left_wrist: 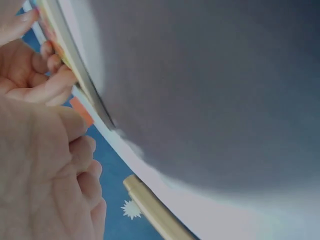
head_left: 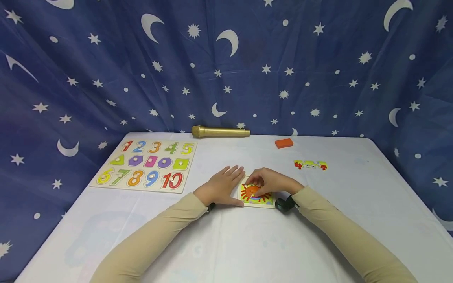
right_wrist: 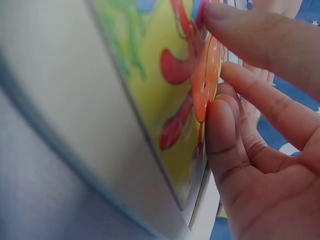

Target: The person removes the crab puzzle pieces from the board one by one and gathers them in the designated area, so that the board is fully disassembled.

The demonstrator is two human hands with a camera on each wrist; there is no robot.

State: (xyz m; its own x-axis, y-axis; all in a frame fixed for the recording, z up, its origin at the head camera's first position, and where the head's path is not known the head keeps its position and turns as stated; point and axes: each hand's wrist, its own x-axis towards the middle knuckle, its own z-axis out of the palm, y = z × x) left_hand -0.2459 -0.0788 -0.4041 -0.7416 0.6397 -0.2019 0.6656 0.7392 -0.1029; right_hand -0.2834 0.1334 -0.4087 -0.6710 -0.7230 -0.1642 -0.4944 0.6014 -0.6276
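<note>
A small wooden picture puzzle (head_left: 243, 198) with an orange, red-rayed sun lies near the table's middle. My left hand (head_left: 220, 188) rests along its left edge, fingers extended and thumb at the lower corner. From the right, my right hand (head_left: 271, 181) reaches over the picture and pinches a puzzle piece (right_wrist: 204, 82) bearing part of the orange sun face. In the right wrist view this piece stands tilted against the yellow picture, thumb and fingertips at its edges. Off to the right lies a yellow puzzle strip (head_left: 310, 165) with red figures.
A wooden number and shape board (head_left: 140, 188) lies at the left. Along the back edge is a gold microphone (head_left: 223, 132), with an orange block (head_left: 284, 143) to its right. A blue star-and-moon curtain (head_left: 255, 78) hangs behind the white-covered table (head_left: 247, 247).
</note>
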